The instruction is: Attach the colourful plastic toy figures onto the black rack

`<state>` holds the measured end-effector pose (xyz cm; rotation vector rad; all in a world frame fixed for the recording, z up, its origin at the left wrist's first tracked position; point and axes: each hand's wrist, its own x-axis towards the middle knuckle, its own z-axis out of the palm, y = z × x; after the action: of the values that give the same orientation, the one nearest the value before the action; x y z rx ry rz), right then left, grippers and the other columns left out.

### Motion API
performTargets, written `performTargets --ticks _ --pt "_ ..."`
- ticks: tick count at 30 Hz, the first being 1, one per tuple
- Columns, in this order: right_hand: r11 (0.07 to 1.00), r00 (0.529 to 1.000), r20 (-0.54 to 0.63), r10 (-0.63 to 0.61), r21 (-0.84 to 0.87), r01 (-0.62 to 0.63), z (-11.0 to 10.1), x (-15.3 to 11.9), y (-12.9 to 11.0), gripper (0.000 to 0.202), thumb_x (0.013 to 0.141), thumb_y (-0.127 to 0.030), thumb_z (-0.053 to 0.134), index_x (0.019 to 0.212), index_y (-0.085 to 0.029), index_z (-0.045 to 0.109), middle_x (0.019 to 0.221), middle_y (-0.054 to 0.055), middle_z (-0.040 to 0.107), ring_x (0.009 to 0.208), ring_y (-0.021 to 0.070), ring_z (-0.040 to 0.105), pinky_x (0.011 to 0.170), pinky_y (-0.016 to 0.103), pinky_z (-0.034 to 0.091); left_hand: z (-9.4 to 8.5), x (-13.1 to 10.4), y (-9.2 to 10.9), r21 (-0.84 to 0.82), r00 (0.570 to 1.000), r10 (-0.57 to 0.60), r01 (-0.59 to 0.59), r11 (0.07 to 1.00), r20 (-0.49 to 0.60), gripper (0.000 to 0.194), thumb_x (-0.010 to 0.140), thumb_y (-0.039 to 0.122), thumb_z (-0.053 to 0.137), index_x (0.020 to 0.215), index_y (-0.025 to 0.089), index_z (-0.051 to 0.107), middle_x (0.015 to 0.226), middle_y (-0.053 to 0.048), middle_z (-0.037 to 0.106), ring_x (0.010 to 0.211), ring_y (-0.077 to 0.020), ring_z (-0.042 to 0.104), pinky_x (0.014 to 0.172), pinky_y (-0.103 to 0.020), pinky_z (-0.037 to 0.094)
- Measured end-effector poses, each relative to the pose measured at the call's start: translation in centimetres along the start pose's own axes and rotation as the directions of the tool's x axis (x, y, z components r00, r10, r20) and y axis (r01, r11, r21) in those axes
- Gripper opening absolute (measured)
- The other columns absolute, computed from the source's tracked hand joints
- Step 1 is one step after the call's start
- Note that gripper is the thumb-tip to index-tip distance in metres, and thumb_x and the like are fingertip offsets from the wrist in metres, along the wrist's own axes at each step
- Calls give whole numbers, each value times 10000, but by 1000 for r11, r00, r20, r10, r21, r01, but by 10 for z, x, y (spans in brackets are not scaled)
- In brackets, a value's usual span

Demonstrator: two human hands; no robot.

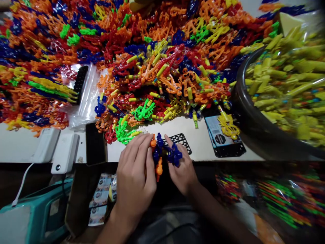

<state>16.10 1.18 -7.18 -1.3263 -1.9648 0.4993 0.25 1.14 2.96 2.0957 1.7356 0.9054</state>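
Note:
My left hand (138, 166) is closed around small plastic toy figures, with an orange figure (159, 168) showing at its inner edge. My right hand (182, 171) grips a dark blue plastic figure (174, 155), its index finger stretched toward the table. The two hands meet at the table's front edge, and the blue and orange pieces touch between them. Part of the left fingers' grip is hidden. Just beyond my right hand lies a black perforated plastic strip (186, 143). Bright green figures (123, 132) lie beyond my left fingers.
A large heap of coloured plastic figures (162, 27) covers the back. At right stands a dark tub (240, 96) of yellow wrapped tubes. Printed cards (215, 132), a phone (95, 144), white devices (64, 152) and clear bags (87, 98) lie along the table. Below left is a teal machine (38, 217).

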Motion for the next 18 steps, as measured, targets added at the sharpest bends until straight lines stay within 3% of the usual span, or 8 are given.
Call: performTargets --ticks 3,6,11,14,16,18 --pt "991 993 44 -107 -80 110 0 1 1 764 1035 -127 401 1741 -125 108 1125 158 708 929 302 608 879 472 558 5 -2 -1 -1 1000 2 -2 1000 -19 363 1074 91 464 1397 122 627 1411 -123 694 1385 -200 599 1227 -370 432" --pt "972 982 66 -178 -142 186 4 2 1 758 1034 -158 410 1720 -33 112 1056 177 673 920 321 575 854 485 541 8 -2 0 14 999 3 -3 1000 -32 364 1073 93 461 1396 103 628 1398 -137 698 1379 -218 604 1218 -388 442" --pt "983 985 106 -133 -111 145 -2 5 -4 773 982 -88 430 1707 -43 166 1086 164 681 990 311 595 927 491 561 9 -3 -3 3 998 27 -27 1000 -57 364 1071 93 462 1388 115 640 1384 -135 704 1349 -219 625 1202 -375 447" --pt "990 986 132 -106 -83 118 -24 11 4 715 966 -45 436 1667 -132 320 1210 149 689 1111 280 620 1007 450 572 9 -3 -5 1 996 33 -33 999 -78 364 1074 111 478 1395 127 651 1378 -136 708 1340 -229 634 1199 -371 441" --pt "984 997 45 -58 -167 65 -46 16 18 576 1003 -66 456 1572 -158 476 1333 164 661 1242 279 602 1103 461 539 10 -3 -6 -2 995 35 -35 999 -89 363 1074 125 489 1394 137 660 1373 -136 710 1341 -242 636 1198 -381 438" --pt "937 995 -83 63 -337 -87 -70 20 34 454 1038 -132 497 1486 -121 571 1440 220 601 1360 333 553 1173 539 488 10 -3 -6 -7 995 29 -29 1000 -93 359 1074 137 496 1390 147 667 1366 -133 713 1338 -253 639 1196 -393 437"
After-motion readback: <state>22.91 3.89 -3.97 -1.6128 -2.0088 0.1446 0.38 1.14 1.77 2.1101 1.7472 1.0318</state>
